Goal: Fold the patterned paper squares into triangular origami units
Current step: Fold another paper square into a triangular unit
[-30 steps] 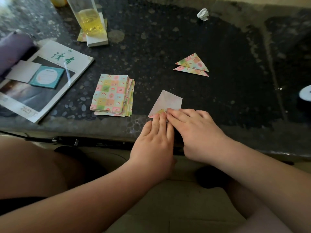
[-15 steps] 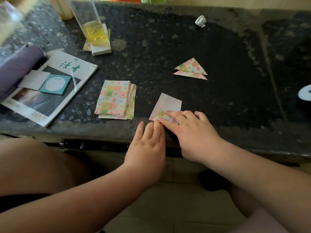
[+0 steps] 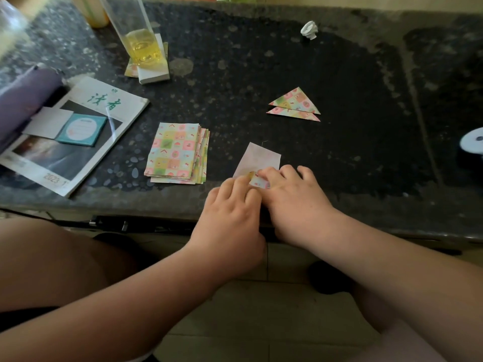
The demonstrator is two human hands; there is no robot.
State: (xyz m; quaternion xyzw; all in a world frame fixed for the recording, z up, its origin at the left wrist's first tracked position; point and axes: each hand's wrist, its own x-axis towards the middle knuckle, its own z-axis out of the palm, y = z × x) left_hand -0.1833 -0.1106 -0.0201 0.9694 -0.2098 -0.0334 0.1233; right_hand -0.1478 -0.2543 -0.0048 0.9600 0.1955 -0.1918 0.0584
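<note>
Two hands work one sheet (image 3: pixel 258 158), which lies white side up near the bench's (image 3: pixel 366 152) front edge, just right of the stack (image 3: pixel 173 152) of squares. Its near part is turned up, showing a patterned flap (image 3: pixel 257 181). The left hand (image 3: pixel 230 205) has nearly straight fingers, tips pressing the flap's left end. The right hand (image 3: pixel 292 202) has bent fingers, tips on the flap. Its thumb is hidden, so I cannot tell whether it pinches. To fold well, I judge: line up the edges first, pin one end, then run a fingertip along the crease outward, pressing straight down so the thin paper does not slide. The two triangles (image 3: pixel 296 101) farther back show the target.
</note>
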